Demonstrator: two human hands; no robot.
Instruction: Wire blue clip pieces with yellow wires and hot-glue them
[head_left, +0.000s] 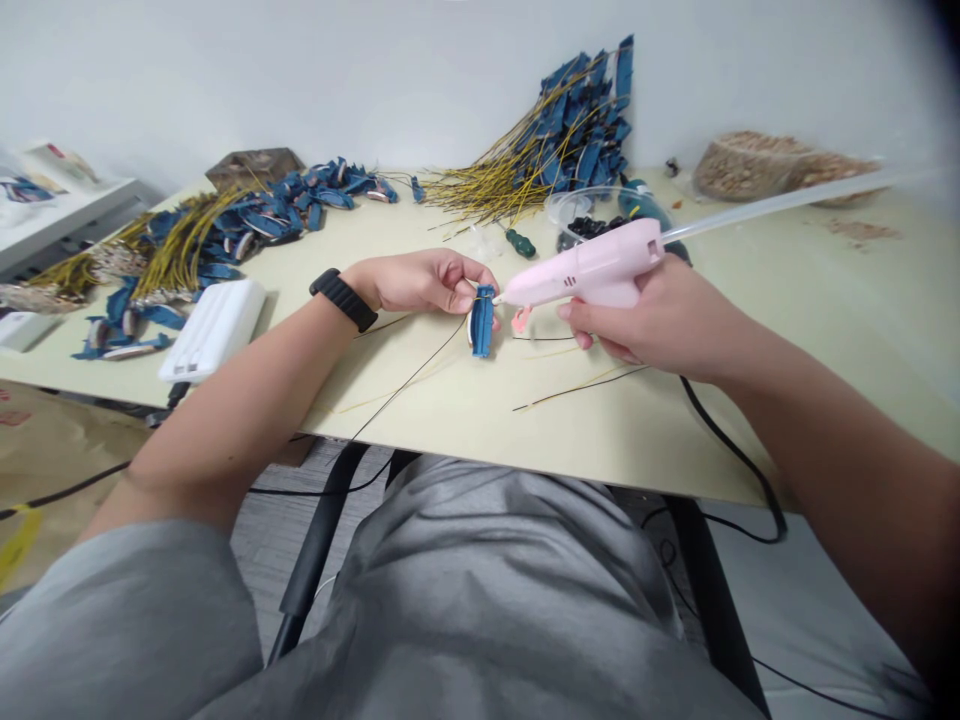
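Note:
My left hand [435,282] pinches a small blue plastic part [482,325] upright above the table, with thin black and yellow wires trailing from it. In my right hand [660,325] is a pink glue gun [585,268], its fingers wrapped round the handle. The nozzle points left and meets, or nearly meets, the upper end of the blue part; actual contact is hard to tell. A clear glue stick [780,203] sticks out of the gun's back. Loose wires [581,387] lie on the table below the gun.
Blue parts with yellow wires are heaped at the back [585,130] and left [247,220]. A white power-bank-like box [214,330] lies near my left forearm. A green-handled screwdriver [520,243], a clear tub [589,205] and bags of pellets [750,165] stand behind. A black cable [739,470] hangs over the front edge.

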